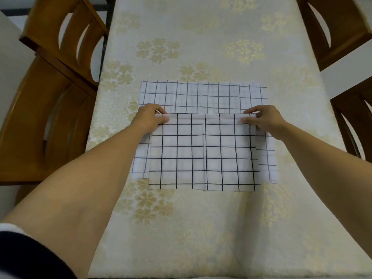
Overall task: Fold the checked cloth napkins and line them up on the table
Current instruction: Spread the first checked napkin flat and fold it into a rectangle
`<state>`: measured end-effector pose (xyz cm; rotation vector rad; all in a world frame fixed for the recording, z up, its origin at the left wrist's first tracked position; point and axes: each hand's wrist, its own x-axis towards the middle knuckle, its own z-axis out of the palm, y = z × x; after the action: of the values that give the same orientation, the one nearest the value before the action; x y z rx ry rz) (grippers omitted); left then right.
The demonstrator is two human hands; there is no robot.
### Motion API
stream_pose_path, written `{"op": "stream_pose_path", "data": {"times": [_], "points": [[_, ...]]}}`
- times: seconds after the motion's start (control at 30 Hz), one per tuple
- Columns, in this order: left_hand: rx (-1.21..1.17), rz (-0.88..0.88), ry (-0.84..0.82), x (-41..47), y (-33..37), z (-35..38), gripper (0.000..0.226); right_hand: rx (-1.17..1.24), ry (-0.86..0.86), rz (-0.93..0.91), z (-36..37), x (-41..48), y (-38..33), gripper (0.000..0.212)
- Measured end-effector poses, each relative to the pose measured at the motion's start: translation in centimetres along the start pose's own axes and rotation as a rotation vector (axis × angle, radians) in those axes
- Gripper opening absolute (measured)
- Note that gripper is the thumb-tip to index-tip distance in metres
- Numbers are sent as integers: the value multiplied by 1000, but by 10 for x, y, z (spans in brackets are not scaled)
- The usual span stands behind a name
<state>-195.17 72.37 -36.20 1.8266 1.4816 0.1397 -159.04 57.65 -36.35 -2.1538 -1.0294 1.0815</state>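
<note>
Two napkins [204, 152], four chairs [50, 121], two hands [150, 119], one table [201, 228].

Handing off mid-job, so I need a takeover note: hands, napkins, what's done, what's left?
Left hand pinches the far-left corner of the bold-checked cloth. Right hand pinches its far-right corner.
That cloth lies over a paler checked cloth, which is spread flat on the table. I cannot tell whether they are one napkin or two.
Done: no finished folded napkin is in view.
Left: complete this fold, fold any others, line them up.
</note>
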Motion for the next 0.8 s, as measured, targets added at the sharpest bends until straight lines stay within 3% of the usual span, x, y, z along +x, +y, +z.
{"op": "stream_pose_path", "data": {"times": [0.17,0.33,0.4,0.5,0.57,0.67,0.8], "points": [[-58,-28,74,0,-2,0,18,76,34,17,1,-2,-4,25],[39,-18,108,2,-2,6,17,-96,142,52,9,1,-4,27],[209,33,217,2,0,10,24,-309,248,32,15,-2,-5,41],[343,176,390,-13,12,27,35,-627,454,-191,41,-19,-9,53],[341,303,377,-32,22,48,41,-662,393,-374,71,-36,-17,55],[472,358,192,-53,26,84,54,-778,185,-542,119,-52,-17,58],[649,277,47,-53,17,107,65,-793,62,-462,148,-50,-10,64]]}}
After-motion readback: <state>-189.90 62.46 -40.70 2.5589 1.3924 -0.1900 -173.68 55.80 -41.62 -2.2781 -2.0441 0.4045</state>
